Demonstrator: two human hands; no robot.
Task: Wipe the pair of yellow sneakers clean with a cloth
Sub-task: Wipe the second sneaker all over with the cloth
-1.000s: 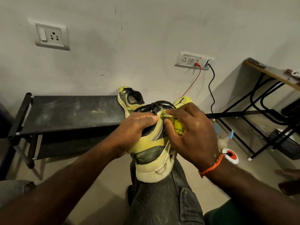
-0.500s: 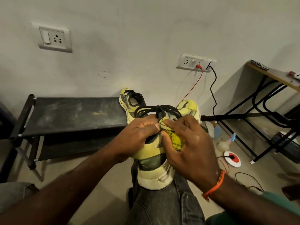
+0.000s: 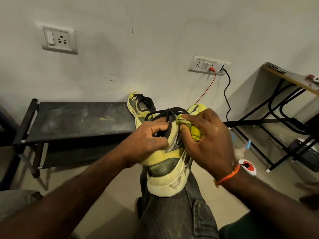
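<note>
A yellow sneaker [image 3: 165, 171] with dark panels and black laces rests on my knee, heel toward me. My left hand [image 3: 146, 140] grips its upper at the tongue and laces. My right hand [image 3: 208, 137] holds a bunched yellow-green cloth [image 3: 191, 128] and presses it against the shoe's right side near the laces. The second yellow sneaker [image 3: 138, 106] lies on the right end of a black bench, partly hidden behind my hands.
The low black bench [image 3: 76, 118] stands against the wall at left. A wall socket [image 3: 207, 65] with red and black cords is behind the shoe. A black-framed desk [image 3: 290, 78] stands at right, with a red-and-white round device [image 3: 248, 165] and clutter on the floor.
My right hand with the cloth has slid up and rightward along the shoe's side toward the laces. My left hand shifted its grip at the tongue, and the shoe tilted slightly.
</note>
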